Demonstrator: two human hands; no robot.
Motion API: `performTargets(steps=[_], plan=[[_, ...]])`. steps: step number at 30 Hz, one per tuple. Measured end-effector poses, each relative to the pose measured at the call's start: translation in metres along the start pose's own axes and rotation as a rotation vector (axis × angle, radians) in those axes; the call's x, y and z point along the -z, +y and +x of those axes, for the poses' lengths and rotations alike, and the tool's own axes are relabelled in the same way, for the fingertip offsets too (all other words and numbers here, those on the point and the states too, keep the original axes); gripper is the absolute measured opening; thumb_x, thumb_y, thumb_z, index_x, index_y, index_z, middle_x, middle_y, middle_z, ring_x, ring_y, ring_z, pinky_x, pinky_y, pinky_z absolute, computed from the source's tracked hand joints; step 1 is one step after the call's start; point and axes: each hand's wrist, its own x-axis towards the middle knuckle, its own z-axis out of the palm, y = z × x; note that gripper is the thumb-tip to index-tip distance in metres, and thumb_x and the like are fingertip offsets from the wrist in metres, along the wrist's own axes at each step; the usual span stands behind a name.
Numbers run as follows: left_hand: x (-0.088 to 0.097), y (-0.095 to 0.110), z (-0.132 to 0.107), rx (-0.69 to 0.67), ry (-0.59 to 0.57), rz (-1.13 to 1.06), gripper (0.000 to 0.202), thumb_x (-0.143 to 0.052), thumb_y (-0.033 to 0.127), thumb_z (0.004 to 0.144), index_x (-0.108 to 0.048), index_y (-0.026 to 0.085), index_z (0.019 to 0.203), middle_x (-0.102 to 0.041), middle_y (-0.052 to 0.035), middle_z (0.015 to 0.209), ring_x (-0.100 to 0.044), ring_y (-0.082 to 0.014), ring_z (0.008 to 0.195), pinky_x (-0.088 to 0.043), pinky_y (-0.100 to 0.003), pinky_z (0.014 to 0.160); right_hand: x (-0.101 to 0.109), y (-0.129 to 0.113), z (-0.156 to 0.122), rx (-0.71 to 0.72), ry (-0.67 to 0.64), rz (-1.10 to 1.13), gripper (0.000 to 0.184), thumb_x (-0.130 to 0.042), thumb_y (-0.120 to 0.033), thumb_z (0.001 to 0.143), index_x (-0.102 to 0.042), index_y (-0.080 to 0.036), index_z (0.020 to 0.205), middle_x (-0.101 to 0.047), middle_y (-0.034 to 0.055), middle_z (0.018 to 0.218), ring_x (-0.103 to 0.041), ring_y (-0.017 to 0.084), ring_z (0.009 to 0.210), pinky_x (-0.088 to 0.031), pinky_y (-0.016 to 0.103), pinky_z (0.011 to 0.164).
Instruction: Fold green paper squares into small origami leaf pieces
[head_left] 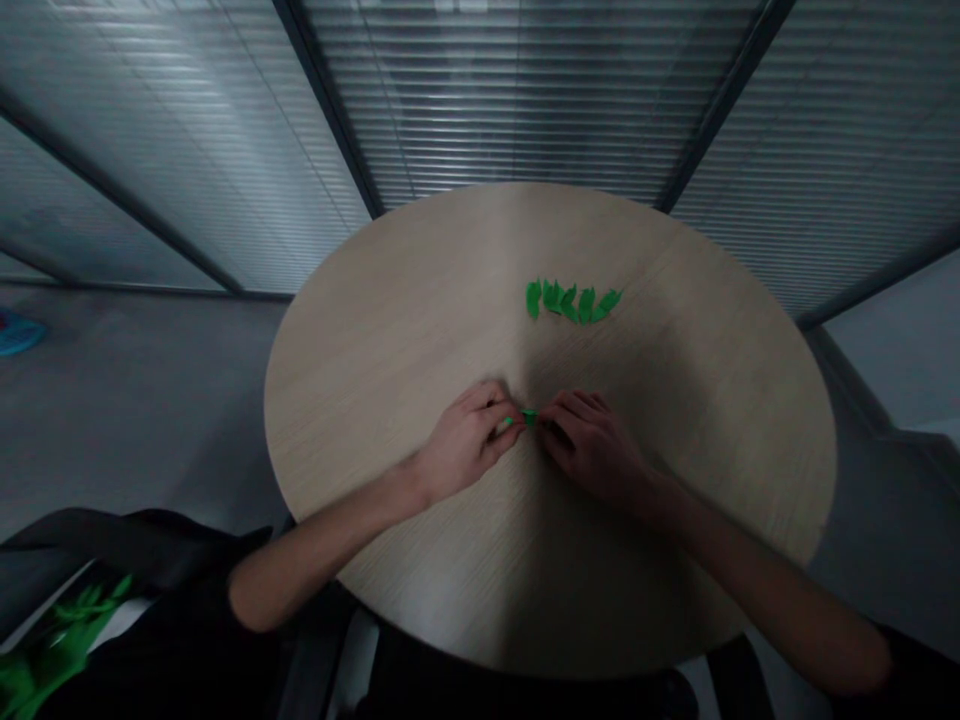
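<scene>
Both of my hands meet at the middle of a round pale wooden table point(420, 330). My left hand point(469, 440) and my right hand point(592, 445) have their fingers pinched together on a small green paper piece point(529, 417) between them, low over the tabletop. Most of that piece is hidden by my fingertips. Further back on the table lies a row of several small folded green paper pieces point(571, 300), side by side, apart from my hands.
Glass walls with horizontal blinds point(525, 90) stand close behind the table. Grey floor surrounds it. At the lower left lie a dark garment point(135, 545) and something bright green point(52, 645). A blue object point(15, 332) lies at the far left on the floor.
</scene>
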Motion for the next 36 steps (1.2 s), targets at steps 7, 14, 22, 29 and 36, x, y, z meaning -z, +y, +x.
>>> performTargets(steps=[7, 14, 22, 29, 36], plan=[[-0.0008, 0.0022, 0.0019, 0.117, -0.029, -0.121, 0.014, -0.059, 0.021, 0.102, -0.069, 0.018, 0.094, -0.06, -0.0036, 0.091, -0.06, -0.0179, 0.082, -0.055, -0.033, 0.078, -0.0013, -0.0037, 0.002, -0.159, -0.03, 0.118, 0.006, -0.066, -0.017, 0.098, -0.07, -0.017, 0.094, -0.07, 0.0076, 0.093, -0.066, 0.025, 0.092, -0.046, 0.04, 0.09], [0.001, 0.0042, 0.0026, 0.135, -0.039, -0.141, 0.013, -0.06, 0.019, 0.101, -0.069, 0.017, 0.092, -0.059, -0.0034, 0.09, -0.06, -0.0176, 0.082, -0.053, -0.032, 0.076, -0.0018, -0.005, 0.0024, -0.257, -0.044, 0.209, 0.004, -0.069, -0.017, 0.096, -0.07, -0.019, 0.093, -0.072, 0.0062, 0.093, -0.067, 0.024, 0.091, -0.045, 0.04, 0.09], [0.0017, 0.005, 0.0048, 0.179, -0.055, -0.165, 0.011, -0.064, 0.018, 0.099, -0.07, 0.018, 0.09, -0.059, -0.0022, 0.087, -0.059, -0.0165, 0.078, -0.05, -0.03, 0.072, -0.0017, -0.0043, 0.0031, -0.275, -0.039, 0.228, 0.004, -0.073, -0.017, 0.094, -0.074, -0.02, 0.091, -0.073, 0.0052, 0.092, -0.068, 0.023, 0.091, -0.045, 0.04, 0.09], [0.0001, 0.0052, 0.0042, 0.228, -0.035, -0.203, 0.011, -0.065, 0.018, 0.097, -0.07, 0.018, 0.088, -0.06, -0.0015, 0.088, -0.058, -0.0152, 0.076, -0.048, -0.029, 0.069, 0.0011, -0.005, 0.0066, -0.337, -0.06, 0.248, 0.005, -0.073, -0.018, 0.093, -0.077, -0.02, 0.09, -0.074, 0.005, 0.09, -0.069, 0.022, 0.087, -0.045, 0.039, 0.087], [-0.0005, 0.0052, 0.0051, 0.259, -0.055, -0.159, 0.01, -0.065, 0.018, 0.097, -0.069, 0.018, 0.088, -0.06, -0.0015, 0.086, -0.058, -0.0156, 0.075, -0.048, -0.03, 0.069, -0.0014, -0.006, 0.0079, -0.374, -0.05, 0.202, 0.009, -0.071, -0.022, 0.094, -0.073, -0.019, 0.086, -0.075, 0.0056, 0.091, -0.069, 0.024, 0.091, -0.043, 0.041, 0.088]])
